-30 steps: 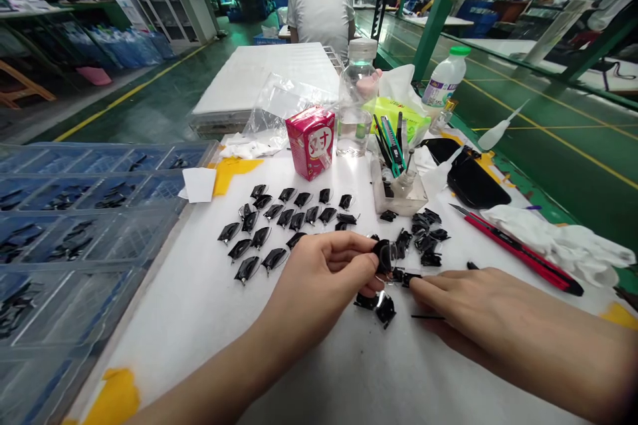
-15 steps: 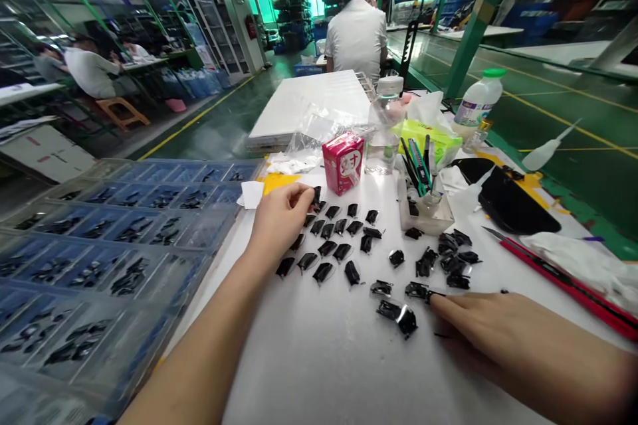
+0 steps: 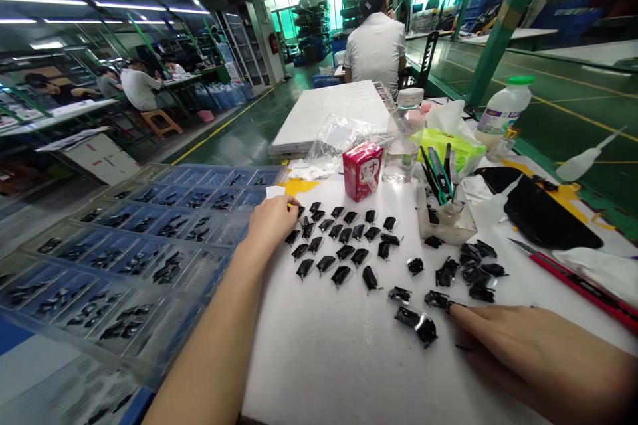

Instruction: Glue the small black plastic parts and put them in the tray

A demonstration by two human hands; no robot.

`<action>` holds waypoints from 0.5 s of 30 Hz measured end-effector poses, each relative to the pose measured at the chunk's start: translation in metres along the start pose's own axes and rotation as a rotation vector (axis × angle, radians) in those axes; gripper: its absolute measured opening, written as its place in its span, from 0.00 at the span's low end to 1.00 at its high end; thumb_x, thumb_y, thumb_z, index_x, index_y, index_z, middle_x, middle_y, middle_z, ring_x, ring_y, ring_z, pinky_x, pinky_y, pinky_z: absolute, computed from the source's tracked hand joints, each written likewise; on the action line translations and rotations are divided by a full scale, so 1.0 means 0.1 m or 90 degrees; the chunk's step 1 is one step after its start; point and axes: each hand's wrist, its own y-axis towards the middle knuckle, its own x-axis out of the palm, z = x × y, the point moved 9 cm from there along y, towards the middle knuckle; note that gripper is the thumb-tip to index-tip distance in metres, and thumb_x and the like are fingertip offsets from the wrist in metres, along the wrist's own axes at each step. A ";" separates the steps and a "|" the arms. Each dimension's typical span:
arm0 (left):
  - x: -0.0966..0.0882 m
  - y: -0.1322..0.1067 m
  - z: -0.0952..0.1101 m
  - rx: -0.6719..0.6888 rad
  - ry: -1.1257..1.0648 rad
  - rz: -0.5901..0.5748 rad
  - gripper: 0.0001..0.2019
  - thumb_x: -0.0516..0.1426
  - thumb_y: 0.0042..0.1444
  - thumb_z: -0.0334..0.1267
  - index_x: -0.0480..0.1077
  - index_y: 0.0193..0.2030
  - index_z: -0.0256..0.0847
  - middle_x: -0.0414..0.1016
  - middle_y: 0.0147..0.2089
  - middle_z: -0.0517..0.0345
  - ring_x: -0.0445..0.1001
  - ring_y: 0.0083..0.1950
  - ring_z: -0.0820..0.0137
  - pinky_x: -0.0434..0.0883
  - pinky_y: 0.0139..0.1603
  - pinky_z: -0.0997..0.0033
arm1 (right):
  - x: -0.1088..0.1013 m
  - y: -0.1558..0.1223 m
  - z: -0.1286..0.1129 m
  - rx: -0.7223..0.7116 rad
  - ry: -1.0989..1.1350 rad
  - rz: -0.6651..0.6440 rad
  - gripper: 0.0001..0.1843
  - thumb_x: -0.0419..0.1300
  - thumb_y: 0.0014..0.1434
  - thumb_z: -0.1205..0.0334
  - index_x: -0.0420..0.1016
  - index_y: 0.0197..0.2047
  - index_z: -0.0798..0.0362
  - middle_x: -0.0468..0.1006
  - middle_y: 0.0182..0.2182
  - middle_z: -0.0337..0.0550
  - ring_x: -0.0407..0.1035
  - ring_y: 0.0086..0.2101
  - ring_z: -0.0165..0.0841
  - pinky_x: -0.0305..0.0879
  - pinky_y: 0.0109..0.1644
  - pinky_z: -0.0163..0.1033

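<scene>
My left hand (image 3: 272, 219) rests at the left end of the neat rows of small black parts (image 3: 339, 246) on the white table (image 3: 323, 345). Its fingers are curled under, next to a white paper slip (image 3: 275, 191); anything in them is hidden. My right hand (image 3: 528, 352) lies flat with fingers stretched out, and its fingertip touches a loose black part (image 3: 437, 299). Two more loose parts (image 3: 419, 324) lie just left of that hand. A small heap of the same parts (image 3: 473, 265) sits beyond it.
A clear blue compartment tray (image 3: 149, 246) of black parts is at the left. Behind the rows stand a pink carton (image 3: 363, 170), a water bottle (image 3: 406, 139) and a clear tool cup (image 3: 443, 212). A red utility knife (image 3: 578, 282) lies right. A person in white (image 3: 376, 46) sits beyond.
My left hand carried a black part from in front of me up to the far-left end of the rows, then drew back slightly. My right hand stayed flat on the table. The view tilted upward.
</scene>
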 end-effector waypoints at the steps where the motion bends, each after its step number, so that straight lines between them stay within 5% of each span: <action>1: 0.00 0.00 0.01 0.008 -0.001 -0.004 0.15 0.51 0.58 0.39 0.80 0.42 0.45 0.83 0.44 0.48 0.79 0.46 0.52 0.73 0.44 0.61 | -0.02 0.02 0.00 -0.003 0.009 -0.017 0.18 0.52 0.53 0.73 0.74 0.46 0.54 0.84 0.34 0.47 0.79 0.27 0.38 0.74 0.25 0.36; 7: -0.11 -0.07 0.31 0.049 -0.013 0.050 0.19 0.49 0.60 0.38 0.76 0.50 0.36 0.79 0.51 0.38 0.76 0.51 0.44 0.70 0.50 0.50 | 0.00 0.00 0.09 0.090 0.117 -0.145 0.15 0.52 0.60 0.72 0.72 0.47 0.50 0.82 0.40 0.46 0.77 0.30 0.35 0.70 0.31 0.37; 10: -0.17 -0.30 0.72 0.157 -0.073 0.055 0.17 0.49 0.63 0.39 0.73 0.53 0.41 0.78 0.52 0.48 0.76 0.49 0.56 0.68 0.53 0.59 | -0.06 -0.02 0.12 0.111 0.171 -0.193 0.08 0.54 0.63 0.67 0.70 0.44 0.49 0.79 0.34 0.41 0.74 0.30 0.33 0.65 0.32 0.37; 12: -0.12 -0.58 1.12 0.323 -0.184 -0.032 0.15 0.50 0.64 0.38 0.73 0.52 0.41 0.80 0.47 0.52 0.77 0.44 0.62 0.70 0.48 0.65 | -0.17 0.01 0.22 0.157 0.194 -0.204 0.05 0.53 0.65 0.60 0.68 0.37 0.48 0.76 0.28 0.38 0.70 0.27 0.32 0.61 0.29 0.36; 15: 0.07 -1.08 1.55 0.519 -0.188 -0.227 0.09 0.53 0.62 0.33 0.72 0.47 0.40 0.80 0.43 0.55 0.76 0.40 0.65 0.70 0.41 0.67 | -0.42 0.07 0.51 0.279 0.224 -0.136 0.13 0.48 0.68 0.52 0.66 0.34 0.48 0.71 0.22 0.35 0.65 0.22 0.29 0.56 0.24 0.35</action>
